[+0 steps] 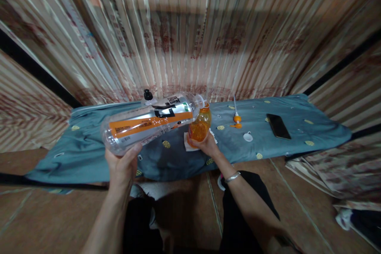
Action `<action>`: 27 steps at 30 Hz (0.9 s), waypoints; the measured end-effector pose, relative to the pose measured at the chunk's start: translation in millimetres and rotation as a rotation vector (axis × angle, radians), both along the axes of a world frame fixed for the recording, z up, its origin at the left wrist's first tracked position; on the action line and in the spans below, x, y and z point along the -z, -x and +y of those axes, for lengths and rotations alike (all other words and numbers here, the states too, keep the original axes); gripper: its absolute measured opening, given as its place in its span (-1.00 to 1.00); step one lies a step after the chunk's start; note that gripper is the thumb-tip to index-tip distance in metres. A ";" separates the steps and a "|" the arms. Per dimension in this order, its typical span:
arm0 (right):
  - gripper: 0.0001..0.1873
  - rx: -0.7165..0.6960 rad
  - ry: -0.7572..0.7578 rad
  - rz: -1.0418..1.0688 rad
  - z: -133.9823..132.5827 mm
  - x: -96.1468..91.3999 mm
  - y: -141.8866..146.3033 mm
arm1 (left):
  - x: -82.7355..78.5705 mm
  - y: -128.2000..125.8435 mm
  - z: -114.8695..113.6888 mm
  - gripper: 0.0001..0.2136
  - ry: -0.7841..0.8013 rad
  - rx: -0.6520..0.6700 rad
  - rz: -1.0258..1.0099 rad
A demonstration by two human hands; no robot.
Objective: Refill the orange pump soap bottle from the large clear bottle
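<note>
My left hand [122, 162] is wrapped round the base end of a large clear plastic bottle [149, 121] with a silver and orange label. The bottle lies tilted nearly level, its uncapped mouth pointing right at the neck of a smaller orange see-through bottle [200, 127]. Around the lower part of that orange bottle my right hand [206, 145] is closed, holding it upright over a white tissue [190, 143]. Whether liquid runs between the two mouths is too blurred to tell. To the right lies an orange pump head with a clear tube [237, 120].
A teal cloth with yellow prints [175, 162] covers the narrow table. On it lie a black phone [278, 126] and a small white round lid or ring [248, 137]. Behind the large bottle stands a container with a black top [148, 95]. Striped curtains [178, 39] hang behind.
</note>
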State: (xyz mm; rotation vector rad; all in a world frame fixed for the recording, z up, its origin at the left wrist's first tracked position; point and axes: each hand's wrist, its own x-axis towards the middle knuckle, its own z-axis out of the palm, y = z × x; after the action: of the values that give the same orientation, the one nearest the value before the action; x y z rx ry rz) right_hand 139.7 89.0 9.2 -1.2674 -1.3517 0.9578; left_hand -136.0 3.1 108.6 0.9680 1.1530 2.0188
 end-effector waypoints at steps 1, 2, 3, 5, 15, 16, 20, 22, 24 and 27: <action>-0.25 -0.005 -0.001 0.001 0.2 0.4 0.2 | 0.0 0.1 0.0 -0.29 0.002 0.000 0.002; -0.25 -0.014 0.001 -0.001 0.6 1.1 0.1 | 0.1 0.4 0.0 -0.29 0.004 0.001 0.005; -0.24 -0.025 0.003 -0.006 1.1 1.9 -0.2 | 0.4 0.6 0.0 -0.28 0.006 0.002 0.009; -0.22 -0.041 0.006 -0.016 2.0 3.9 -1.1 | 1.4 0.9 0.1 -0.27 0.005 0.004 0.014; -0.20 -0.036 0.003 0.021 -0.1 3.4 -1.4 | 4.5 -0.7 1.3 -0.40 -0.017 -0.026 0.001; -0.21 -0.040 0.002 0.022 -0.4 2.5 -1.3 | 4.2 -0.4 1.2 -0.40 -0.013 -0.020 0.003; -0.23 -0.041 -0.005 0.024 -0.7 0.1 -1.6 | 4.4 -0.2 1.1 -0.38 -0.020 -0.019 -0.005; -0.25 -0.039 -0.004 0.011 -0.5 -0.2 -2.1 | 4.5 -1.0 1.4 -0.38 -0.021 -0.027 -0.015; -0.24 -0.034 0.004 -0.005 -0.2 0.2 -2.7 | 4.0 -2.2 1.8 -0.38 -0.021 -0.036 -0.024; -0.23 -0.024 0.014 -0.018 0.4 1.9 -3.1 | 2.1 -3.4 2.2 -0.38 -0.037 -0.042 -0.039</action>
State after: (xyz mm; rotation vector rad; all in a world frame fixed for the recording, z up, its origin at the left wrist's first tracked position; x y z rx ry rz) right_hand 142.8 89.4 7.3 -1.2758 -1.3788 0.9759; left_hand -132.6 5.3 106.5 0.9255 1.1273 2.0901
